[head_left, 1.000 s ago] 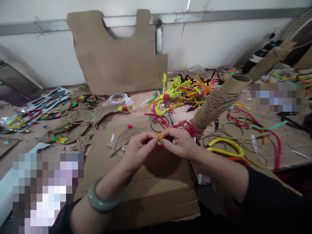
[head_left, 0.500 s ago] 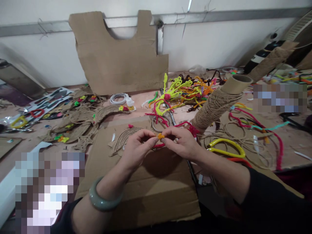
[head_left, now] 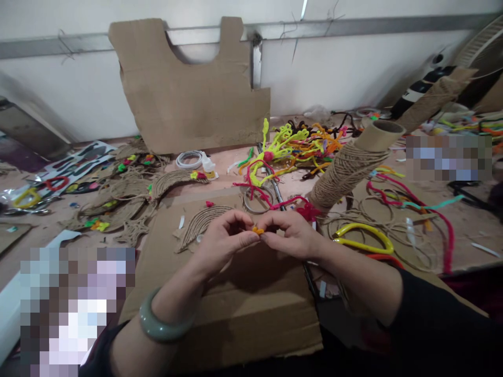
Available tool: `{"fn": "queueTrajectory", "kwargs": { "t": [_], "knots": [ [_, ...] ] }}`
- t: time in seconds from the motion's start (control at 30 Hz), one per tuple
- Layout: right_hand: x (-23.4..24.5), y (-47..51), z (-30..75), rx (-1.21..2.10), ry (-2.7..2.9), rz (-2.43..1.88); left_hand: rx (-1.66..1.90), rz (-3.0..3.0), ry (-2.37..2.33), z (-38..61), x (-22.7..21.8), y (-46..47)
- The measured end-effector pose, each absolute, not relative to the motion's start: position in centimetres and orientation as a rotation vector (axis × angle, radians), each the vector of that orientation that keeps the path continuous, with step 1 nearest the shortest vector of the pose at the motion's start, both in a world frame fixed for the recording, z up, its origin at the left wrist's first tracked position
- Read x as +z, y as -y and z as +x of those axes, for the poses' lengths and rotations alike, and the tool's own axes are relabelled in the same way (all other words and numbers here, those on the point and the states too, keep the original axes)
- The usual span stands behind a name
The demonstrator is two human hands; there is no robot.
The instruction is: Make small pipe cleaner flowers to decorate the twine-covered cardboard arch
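Observation:
Between both sets of fingertips sits a small orange pipe-cleaner flower (head_left: 258, 230). My left hand (head_left: 226, 238) pinches it from the left, thumb against forefinger. From the other side my right hand (head_left: 293, 234) grips it the same way; the fingers hide part of it. Both hands hover over a cardboard sheet (head_left: 236, 309). On that sheet, partly behind my left hand, lies an arch of coiled jute cord (head_left: 196, 228). A small pink piece (head_left: 209, 203) rests just above the arch.
A cord-wound cardboard tube (head_left: 346, 167) leans at the right, near yellow-handled scissors (head_left: 365, 236). Behind are bright pipe cleaners (head_left: 291, 141), a glue bottle (head_left: 209, 166) and a tape roll (head_left: 257, 199). Finished cord shapes (head_left: 133, 230) crowd the left. A cut cardboard panel (head_left: 192, 99) stands against the wall.
My hands have sunk slightly and the orange flower has turned between the fingertips. My left fingers have curled in more. The pink length seen below the hands earlier no longer shows.

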State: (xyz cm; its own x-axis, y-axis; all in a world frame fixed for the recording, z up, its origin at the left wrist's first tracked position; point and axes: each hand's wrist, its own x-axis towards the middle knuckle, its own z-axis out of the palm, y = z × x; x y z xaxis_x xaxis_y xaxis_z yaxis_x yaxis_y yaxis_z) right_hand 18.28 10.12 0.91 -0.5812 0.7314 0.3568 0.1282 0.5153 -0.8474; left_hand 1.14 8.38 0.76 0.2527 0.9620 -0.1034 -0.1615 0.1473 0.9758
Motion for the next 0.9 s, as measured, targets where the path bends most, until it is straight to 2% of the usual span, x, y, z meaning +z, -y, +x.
{"fn": "queueTrajectory", "kwargs": {
  "t": [0.43, 0.57, 0.67, 0.9],
  "knots": [
    [1.1, -10.2, 18.4, 1.092, 2.077, -0.638, 0.979, 1.142, -0.925, 0.9, 1.1, -8.2],
    [1.0, -10.2, 18.2, 1.140, 1.897, -0.788, 1.153, 1.033, -0.971, 1.0, 0.8, -8.5],
    [0.8, -10.3, 18.2, 0.974, 1.884, -0.867, 1.234, 1.073, -1.029, 1.2, 0.6, -8.4],
    [0.0, -10.6, 18.4, 0.464, 2.067, -0.777, 1.105, 1.138, -1.036, 1.8, 0.5, -8.1]
  ]
}}
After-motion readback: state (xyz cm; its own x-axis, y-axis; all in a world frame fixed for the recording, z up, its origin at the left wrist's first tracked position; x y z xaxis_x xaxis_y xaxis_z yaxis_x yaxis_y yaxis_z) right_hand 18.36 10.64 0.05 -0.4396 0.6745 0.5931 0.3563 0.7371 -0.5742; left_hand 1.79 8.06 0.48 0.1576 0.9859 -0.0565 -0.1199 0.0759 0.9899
